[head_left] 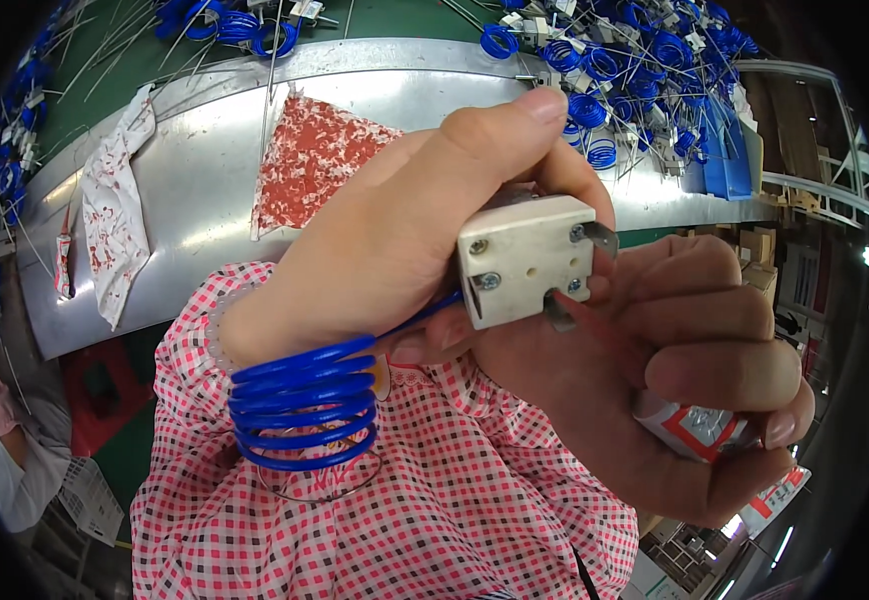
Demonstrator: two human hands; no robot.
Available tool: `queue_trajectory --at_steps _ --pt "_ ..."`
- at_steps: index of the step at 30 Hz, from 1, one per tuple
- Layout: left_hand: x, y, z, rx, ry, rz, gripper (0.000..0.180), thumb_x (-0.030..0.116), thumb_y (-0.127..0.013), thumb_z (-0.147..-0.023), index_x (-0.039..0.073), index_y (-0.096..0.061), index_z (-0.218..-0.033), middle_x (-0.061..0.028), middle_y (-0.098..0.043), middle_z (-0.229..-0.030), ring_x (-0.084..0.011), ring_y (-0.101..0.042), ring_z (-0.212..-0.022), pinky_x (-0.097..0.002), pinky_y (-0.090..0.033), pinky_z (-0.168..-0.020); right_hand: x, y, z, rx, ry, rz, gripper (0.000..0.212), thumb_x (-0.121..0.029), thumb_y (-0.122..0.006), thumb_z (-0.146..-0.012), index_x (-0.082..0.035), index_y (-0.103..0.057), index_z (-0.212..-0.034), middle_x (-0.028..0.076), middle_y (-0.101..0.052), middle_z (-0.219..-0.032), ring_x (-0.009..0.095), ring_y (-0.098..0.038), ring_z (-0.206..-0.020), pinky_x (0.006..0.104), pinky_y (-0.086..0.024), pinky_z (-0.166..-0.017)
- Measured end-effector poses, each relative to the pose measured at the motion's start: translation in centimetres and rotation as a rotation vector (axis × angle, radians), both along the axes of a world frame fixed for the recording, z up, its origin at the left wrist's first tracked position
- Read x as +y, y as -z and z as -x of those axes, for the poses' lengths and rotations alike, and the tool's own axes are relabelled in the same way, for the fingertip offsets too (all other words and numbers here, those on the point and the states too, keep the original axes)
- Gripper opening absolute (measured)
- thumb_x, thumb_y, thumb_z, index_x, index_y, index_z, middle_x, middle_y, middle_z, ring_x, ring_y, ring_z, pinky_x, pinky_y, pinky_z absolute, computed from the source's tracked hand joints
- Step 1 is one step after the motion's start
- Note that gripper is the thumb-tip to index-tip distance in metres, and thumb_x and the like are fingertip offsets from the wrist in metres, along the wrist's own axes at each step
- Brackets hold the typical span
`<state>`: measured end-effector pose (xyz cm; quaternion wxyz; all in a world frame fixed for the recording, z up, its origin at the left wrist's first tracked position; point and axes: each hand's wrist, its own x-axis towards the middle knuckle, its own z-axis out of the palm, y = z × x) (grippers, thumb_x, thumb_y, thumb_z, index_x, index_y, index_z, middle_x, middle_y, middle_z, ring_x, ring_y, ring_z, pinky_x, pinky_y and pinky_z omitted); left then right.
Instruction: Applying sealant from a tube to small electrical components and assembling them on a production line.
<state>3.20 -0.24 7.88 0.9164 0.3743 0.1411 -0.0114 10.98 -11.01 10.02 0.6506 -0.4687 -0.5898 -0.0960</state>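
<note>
My left hand (pixel 425 190) is closed around a white block-shaped thermostat (pixel 530 262), thumb over its upper side. Small screws and bent metal terminals show on the block. From it a blue coiled capillary tube (pixel 305 405) hangs below my left wrist. Curled in the fingers of my right hand (pixel 700 340) is a squeeze tube (pixel 690 425) in silver, red and white, its tail sticking out past the palm. A blurred reddish tip reaches toward the block's lower terminal; whether it touches, I cannot tell.
A metal worktable (pixel 205 130) carries a red-smeared sheet (pixel 320 165), a red-stained white cloth (pixel 117 210) and another small tube (pixel 63 262). Blue-coiled thermostats (pixel 645 70) are heaped at the back right beside a blue bin (pixel 725 150). A co-worker's arm (pixel 5 430) shows at far left.
</note>
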Motion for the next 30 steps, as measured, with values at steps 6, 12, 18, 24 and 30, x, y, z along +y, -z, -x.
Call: queue_trajectory --at_steps 6,12,18,24,30 --pt "0.0 0.1 -0.2 0.003 -0.011 -0.026 0.059 0.049 -0.025 -0.089 0.003 -0.053 -0.064 -0.0073 -0.057 -0.063 -0.0079 -0.049 -0.046 -0.016 -0.032 -0.032 0.1 -0.4 -0.6 -0.043 -0.065 0.061 0.036 -0.035 -0.028 -0.088 -0.005 -0.05 -0.089 0.001 -0.039 -0.051 0.012 -0.029 -0.035 0.0261 -0.03 -0.031" --pt "-0.2 0.5 -0.6 -0.037 -0.035 -0.064 0.059 0.048 -0.025 -0.089 0.003 -0.053 -0.063 -0.008 -0.056 -0.063 -0.0089 -0.05 -0.047 -0.0161 -0.032 -0.032 0.6 -0.3 0.0 -0.009 0.002 -0.005 0.036 -0.036 -0.028 -0.089 -0.006 -0.049 -0.091 0.002 -0.042 -0.052 0.011 -0.029 -0.036 0.0255 -0.029 -0.032" --pt "0.5 -0.6 0.0 0.113 0.046 0.064 0.06 0.05 -0.025 -0.088 0.003 -0.053 -0.063 -0.0072 -0.056 -0.061 -0.0072 -0.047 -0.044 -0.0169 -0.031 -0.031 0.0 0.0 -0.1 -0.142 0.017 0.08 0.037 -0.037 -0.027 -0.089 -0.007 -0.049 -0.093 0.002 -0.044 -0.055 0.012 -0.03 -0.035 0.0251 -0.027 -0.033" --pt "0.0 0.5 0.3 0.063 0.02 0.056 0.059 0.05 -0.026 -0.088 0.003 -0.053 -0.064 -0.0072 -0.056 -0.061 -0.0057 -0.042 -0.037 -0.0155 -0.026 -0.027 -0.2 0.0 0.0 -0.155 -0.008 0.098 0.036 -0.037 -0.027 -0.09 -0.007 -0.048 -0.092 0.001 -0.044 -0.054 0.011 -0.03 -0.035 0.0248 -0.029 -0.034" --pt "0.5 -0.3 0.4 0.152 0.074 0.212 0.057 0.05 -0.027 -0.088 0.003 -0.053 -0.067 -0.0072 -0.056 -0.062 -0.005 -0.037 -0.032 -0.0154 -0.024 -0.025 0.1 0.8 0.1 -0.089 -0.02 0.02 0.035 -0.037 -0.025 -0.09 -0.008 -0.044 -0.091 0.0 -0.044 -0.055 0.011 -0.031 -0.036 0.0263 -0.031 -0.034"
